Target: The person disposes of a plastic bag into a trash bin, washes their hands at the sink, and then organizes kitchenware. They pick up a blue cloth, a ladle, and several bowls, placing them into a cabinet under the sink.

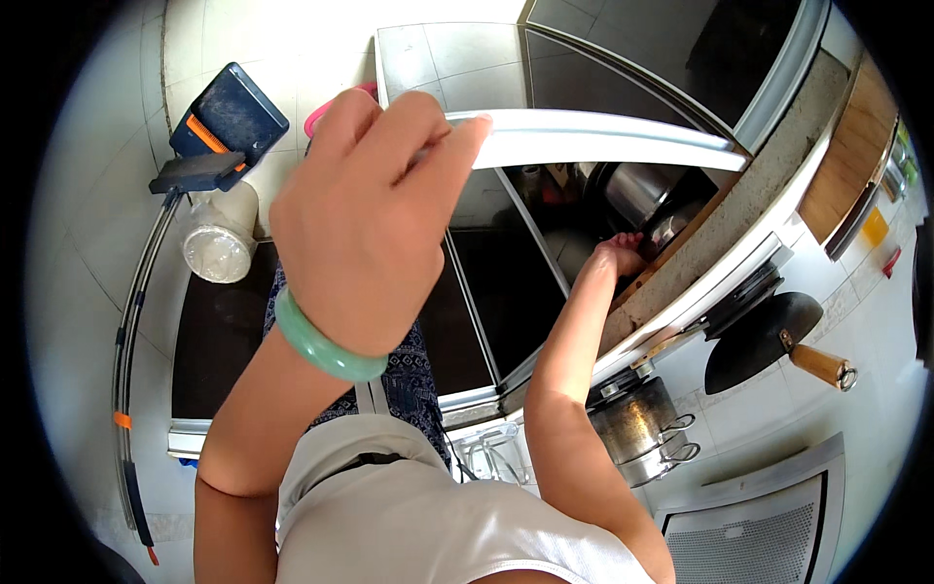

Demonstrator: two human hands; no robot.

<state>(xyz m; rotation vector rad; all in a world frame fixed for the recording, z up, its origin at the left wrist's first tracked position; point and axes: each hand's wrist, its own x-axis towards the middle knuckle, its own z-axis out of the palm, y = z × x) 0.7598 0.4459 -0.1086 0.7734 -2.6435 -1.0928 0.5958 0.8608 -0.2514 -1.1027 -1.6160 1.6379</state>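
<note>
Close to the camera, my left hand (pixel 365 214), a green bangle at its wrist, has its fingers bent round the edge of the cabinet door (pixel 623 138). This white-edged door stands swung out above the dark opening. My right hand (pixel 621 255) reaches into the low cabinet, its fingers curled beside a smaller shiny metal pot (pixel 671 226). Shadow and the pots hide what lies between those fingers. A larger steel pot (pixel 637 190) sits just beyond it in the cabinet.
Above the cabinet runs the counter edge (pixel 725 268), with a wok (pixel 759 341) and a tall steel pot (pixel 637 428) along it. At left are a dustpan (pixel 229 117), its long pole (pixel 126 360) and a wrapped white container (pixel 219 243). Dark cabinet fronts (pixel 652 49) stand farther off.
</note>
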